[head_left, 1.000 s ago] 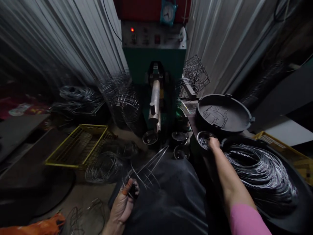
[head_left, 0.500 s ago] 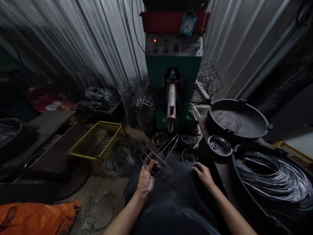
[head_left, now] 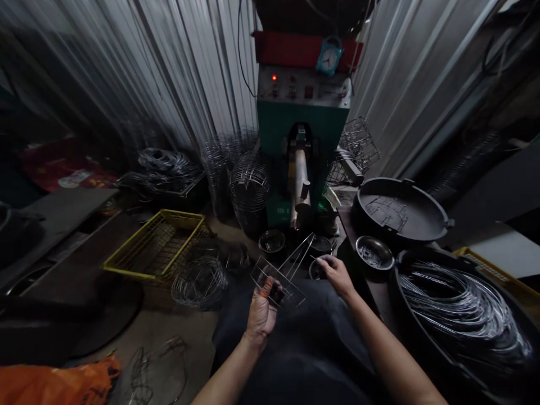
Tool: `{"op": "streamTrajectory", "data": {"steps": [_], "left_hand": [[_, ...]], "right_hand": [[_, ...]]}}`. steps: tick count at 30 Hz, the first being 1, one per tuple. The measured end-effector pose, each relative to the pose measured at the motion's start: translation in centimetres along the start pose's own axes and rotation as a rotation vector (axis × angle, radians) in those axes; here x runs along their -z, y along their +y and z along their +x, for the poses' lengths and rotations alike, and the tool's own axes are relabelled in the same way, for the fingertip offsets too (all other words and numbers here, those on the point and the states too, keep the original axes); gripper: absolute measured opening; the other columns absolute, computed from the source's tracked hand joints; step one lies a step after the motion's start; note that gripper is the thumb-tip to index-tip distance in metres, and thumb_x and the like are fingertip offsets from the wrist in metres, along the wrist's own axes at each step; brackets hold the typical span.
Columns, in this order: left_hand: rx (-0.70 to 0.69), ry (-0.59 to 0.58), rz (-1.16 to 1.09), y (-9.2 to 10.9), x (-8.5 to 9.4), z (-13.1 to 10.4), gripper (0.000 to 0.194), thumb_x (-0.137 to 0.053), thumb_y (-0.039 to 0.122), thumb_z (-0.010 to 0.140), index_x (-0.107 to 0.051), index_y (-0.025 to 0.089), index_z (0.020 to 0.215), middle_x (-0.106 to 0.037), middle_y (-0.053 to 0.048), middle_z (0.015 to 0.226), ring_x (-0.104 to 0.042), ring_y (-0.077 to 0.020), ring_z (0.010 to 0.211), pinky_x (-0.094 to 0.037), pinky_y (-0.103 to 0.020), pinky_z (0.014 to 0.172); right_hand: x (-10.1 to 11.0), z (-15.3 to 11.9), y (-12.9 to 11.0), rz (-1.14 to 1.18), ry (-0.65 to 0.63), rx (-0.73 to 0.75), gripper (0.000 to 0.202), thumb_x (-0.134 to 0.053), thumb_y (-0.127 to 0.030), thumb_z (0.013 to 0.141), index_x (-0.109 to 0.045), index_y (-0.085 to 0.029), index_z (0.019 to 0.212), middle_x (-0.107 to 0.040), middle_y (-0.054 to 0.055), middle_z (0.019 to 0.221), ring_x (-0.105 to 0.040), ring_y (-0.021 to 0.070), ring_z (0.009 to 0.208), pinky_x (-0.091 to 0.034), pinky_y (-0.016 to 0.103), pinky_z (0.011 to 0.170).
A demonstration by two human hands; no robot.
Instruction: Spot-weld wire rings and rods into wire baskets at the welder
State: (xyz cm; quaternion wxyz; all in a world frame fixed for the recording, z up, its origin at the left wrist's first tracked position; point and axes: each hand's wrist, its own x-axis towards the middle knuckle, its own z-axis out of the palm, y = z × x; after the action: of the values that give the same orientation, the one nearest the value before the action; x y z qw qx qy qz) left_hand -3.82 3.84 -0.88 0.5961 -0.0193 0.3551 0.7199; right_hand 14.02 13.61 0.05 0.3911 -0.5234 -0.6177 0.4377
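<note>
My left hand [head_left: 261,316] is palm-up, fingers curled around a thin wire frame [head_left: 290,287], holding it tilted above my dark apron [head_left: 304,351], its long prongs pointing forward, well left of the side table's [head_left: 346,226] left edge; my right hand [head_left: 337,277], wrist bent inward, has thumb and fingertips closed on what looks like a short wire pin [head_left: 313,257], just right of the prongs. Near that left edge sits a round metal bowl [head_left: 372,267] of small pins, beside a shallow black pan [head_left: 415,211] and glossy coiled wire [head_left: 468,304]. A green machine [head_left: 274,126] stands ahead, between ribbed metal walls [head_left: 194,62], over a drab floor [head_left: 169,326]
</note>
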Motion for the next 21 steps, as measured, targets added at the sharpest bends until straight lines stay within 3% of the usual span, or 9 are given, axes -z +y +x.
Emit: {"op": "streamTrajectory", "data": {"steps": [5, 15, 21], "left_hand": [[0.035, 0.024, -0.020, -0.2, -0.5, 0.2, 0.031, -0.077, 0.023, 0.052, -0.060, 0.017, 0.077, -0.061, 0.003, 0.063, -0.058, -0.0098, 0.057, -0.049, -0.024, 0.059], [0.019, 0.000, 0.046, 0.6, -0.9, 1.9, 0.041, -0.077, 0.023, 0.054, -0.060, 0.020, 0.091, -0.060, 0.004, 0.064, -0.056, -0.0080, 0.056, -0.049, -0.022, 0.058], [0.032, 0.008, 0.066, 0.7, -1.2, 3.0, 0.037, -0.078, 0.025, 0.052, -0.060, 0.019, 0.084, -0.060, 0.004, 0.063, -0.056, -0.0079, 0.056, -0.048, -0.022, 0.058]], "right_hand": [[-2.9, 1.3, -1.6, 0.277, -0.044, -0.026, 0.034, -0.056, -0.049, 0.071, -0.055, -0.016, 0.064, -0.044, -0.003, 0.053, -0.038, 0.0084, 0.048, -0.029, 0.020, 0.045], [-4.0, 2.6, -0.7, 0.318, -0.005, 0.015, 0.034, -0.055, -0.048, 0.073, -0.051, -0.017, 0.062, -0.041, -0.003, 0.055, -0.035, 0.0091, 0.051, -0.028, 0.021, 0.048], [-4.9, 3.9, -0.2, 0.452, 0.013, 0.001, 0.030, -0.056, -0.045, 0.074, -0.051, -0.017, 0.065, -0.040, -0.004, 0.056, -0.035, 0.0084, 0.050, -0.029, 0.021, 0.047]]}}
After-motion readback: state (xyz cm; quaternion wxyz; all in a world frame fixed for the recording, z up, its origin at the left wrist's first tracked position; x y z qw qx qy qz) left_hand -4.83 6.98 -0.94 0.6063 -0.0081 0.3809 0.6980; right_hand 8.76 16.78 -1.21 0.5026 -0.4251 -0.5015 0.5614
